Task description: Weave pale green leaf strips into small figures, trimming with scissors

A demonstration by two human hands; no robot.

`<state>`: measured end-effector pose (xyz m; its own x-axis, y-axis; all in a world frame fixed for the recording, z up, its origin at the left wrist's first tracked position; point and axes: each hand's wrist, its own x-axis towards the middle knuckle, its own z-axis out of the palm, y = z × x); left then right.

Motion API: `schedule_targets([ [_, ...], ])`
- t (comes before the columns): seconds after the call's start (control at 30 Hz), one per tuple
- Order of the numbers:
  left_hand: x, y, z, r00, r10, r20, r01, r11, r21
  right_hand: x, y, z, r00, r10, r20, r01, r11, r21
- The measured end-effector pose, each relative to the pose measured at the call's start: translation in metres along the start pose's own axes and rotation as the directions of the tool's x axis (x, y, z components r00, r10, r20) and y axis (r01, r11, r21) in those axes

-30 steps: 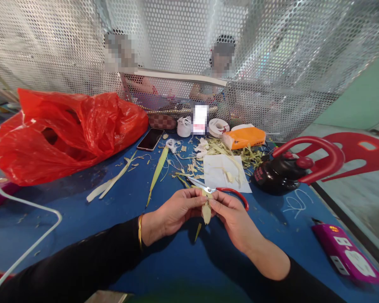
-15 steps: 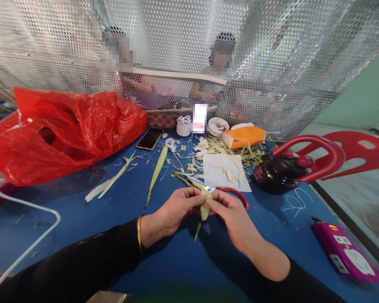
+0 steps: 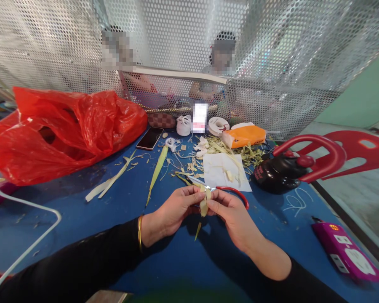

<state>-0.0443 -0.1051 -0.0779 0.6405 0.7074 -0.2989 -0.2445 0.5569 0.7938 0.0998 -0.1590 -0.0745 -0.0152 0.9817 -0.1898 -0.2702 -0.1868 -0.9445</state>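
Observation:
My left hand and my right hand meet over the blue table, both pinching a small pale yellow leaf strip that hangs folded between the fingertips. A thin leaf sliver lies on the table just below it. Red-handled scissors lie just beyond my fingers. A gold bangle sits on my left wrist.
A red plastic bag fills the left. A phone, long leaf strips, white paper, leaf scraps, tape rolls, an orange packet and a black-and-red kettle lie beyond. A purple power strip sits right. Two people sit behind the mesh screen.
The leaf piece has been drawn up a little and folded shorter between my fingertips. My hands have stayed in the same place.

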Motion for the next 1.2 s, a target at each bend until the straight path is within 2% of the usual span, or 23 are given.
schedule_targets([
  [0.13,0.0003,-0.0014,0.0004,0.998,0.036,-0.045,-0.034,0.998,0.045,-0.0001,-0.0017,0.0017,1.0,0.0,-0.016,-0.001,0.998,-0.055],
  [0.37,0.0005,-0.0011,0.0016,0.999,-0.005,-0.033,0.005,1.0,-0.009,-0.0001,-0.0024,0.0008,0.999,-0.031,0.031,0.033,0.998,-0.055],
  [0.57,0.0013,-0.0008,0.0008,0.999,0.038,-0.032,-0.038,0.999,0.003,0.0,-0.0011,0.001,1.0,0.013,-0.024,-0.015,0.996,-0.085],
  [0.73,0.001,-0.0022,-0.0024,0.999,0.034,-0.041,-0.032,0.999,0.033,0.0011,-0.0004,-0.0002,0.998,-0.013,-0.054,0.008,0.996,-0.085],
  [0.83,0.0013,-0.0039,-0.0032,0.999,0.027,-0.026,-0.025,0.998,0.058,0.0014,-0.0001,-0.0001,0.999,-0.018,-0.044,0.014,0.996,-0.084],
  [1.03,0.0025,-0.0057,-0.0012,0.997,0.035,-0.067,-0.031,0.998,0.056,0.0021,0.0012,-0.0006,0.999,-0.04,-0.014,0.038,0.988,-0.152],
  [1.2,0.0012,-0.0062,0.0005,1.0,0.008,0.0,-0.008,1.0,-0.009,0.0016,0.001,-0.0012,0.998,-0.059,0.036,0.061,0.996,-0.069],
])
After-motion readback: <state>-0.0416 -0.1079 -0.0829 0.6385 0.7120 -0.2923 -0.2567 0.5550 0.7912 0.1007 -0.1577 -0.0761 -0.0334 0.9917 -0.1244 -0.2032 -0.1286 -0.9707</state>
